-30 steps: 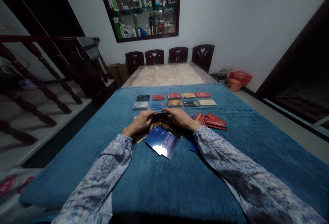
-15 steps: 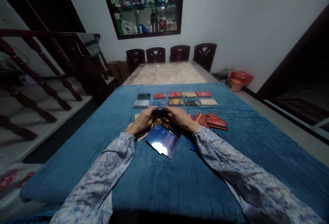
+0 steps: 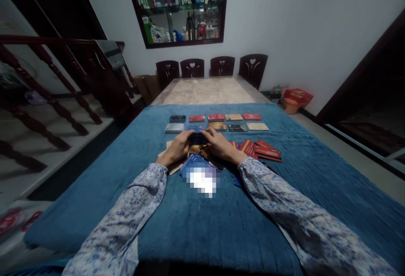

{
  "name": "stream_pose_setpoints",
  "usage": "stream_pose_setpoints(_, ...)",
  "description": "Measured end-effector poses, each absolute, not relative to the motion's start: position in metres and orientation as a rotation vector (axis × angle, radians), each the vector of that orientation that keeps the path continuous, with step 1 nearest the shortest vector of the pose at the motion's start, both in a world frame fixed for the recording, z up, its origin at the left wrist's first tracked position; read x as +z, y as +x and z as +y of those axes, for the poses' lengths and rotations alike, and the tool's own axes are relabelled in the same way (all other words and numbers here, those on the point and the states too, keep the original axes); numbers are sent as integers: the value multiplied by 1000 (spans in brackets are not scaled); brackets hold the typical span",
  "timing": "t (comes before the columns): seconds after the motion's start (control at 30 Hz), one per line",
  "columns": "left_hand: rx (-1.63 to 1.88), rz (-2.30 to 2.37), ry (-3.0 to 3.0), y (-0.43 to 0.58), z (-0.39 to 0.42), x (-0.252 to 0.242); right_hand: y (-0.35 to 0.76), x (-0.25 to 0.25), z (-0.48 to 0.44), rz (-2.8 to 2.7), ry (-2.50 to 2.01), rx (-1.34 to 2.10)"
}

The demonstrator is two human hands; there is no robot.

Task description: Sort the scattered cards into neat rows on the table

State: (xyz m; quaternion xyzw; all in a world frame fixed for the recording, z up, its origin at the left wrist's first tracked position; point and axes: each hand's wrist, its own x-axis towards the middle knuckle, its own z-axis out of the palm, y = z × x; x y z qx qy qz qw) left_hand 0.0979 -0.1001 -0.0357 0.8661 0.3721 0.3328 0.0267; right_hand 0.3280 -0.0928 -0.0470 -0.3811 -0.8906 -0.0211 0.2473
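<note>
Between my two hands is a dark stack of cards (image 3: 198,138), gripped at its ends. My left hand (image 3: 179,146) closes on the stack's left end, and my right hand (image 3: 220,144) on its right end. Loose blue cards (image 3: 198,164), partly blurred out, lie on the cloth just below. Red cards (image 3: 267,151) are spread to the right of my right hand. Beyond my hands sit two rows of card piles, among them a silver pile (image 3: 174,128), a black pile (image 3: 177,118), a black-and-gold pile (image 3: 237,128) and a cream pile (image 3: 257,126).
A blue cloth (image 3: 202,225) covers the near part of the table, and the bare marble top (image 3: 209,89) shows beyond it. Dark chairs (image 3: 222,66) stand at the far end. A wooden railing (image 3: 47,65) is at the left.
The dark stack and my hands have shifted slightly away from me, and my fingers have changed position a little around it. The blue cards are now partly pixelated.
</note>
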Motion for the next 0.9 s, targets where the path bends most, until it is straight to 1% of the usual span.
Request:
stream_pose_setpoints(0.33,1026,1161,2705,101,-98,-27,329,-51,-84,-2366,-934,-210)
stream_pose_setpoints(0.53,996,1094,2748,103,-100,-20,332,-47,-80,-2365,-928,-219)
stream_pose_setpoints(0.73,825,1120,2786,103,-100,-11,336,-42,-79,-2358,-892,-189)
stream_pose_setpoints(0.9,725,1115,2818,100,-94,-2,334,-31,-79,-2440,-959,-151)
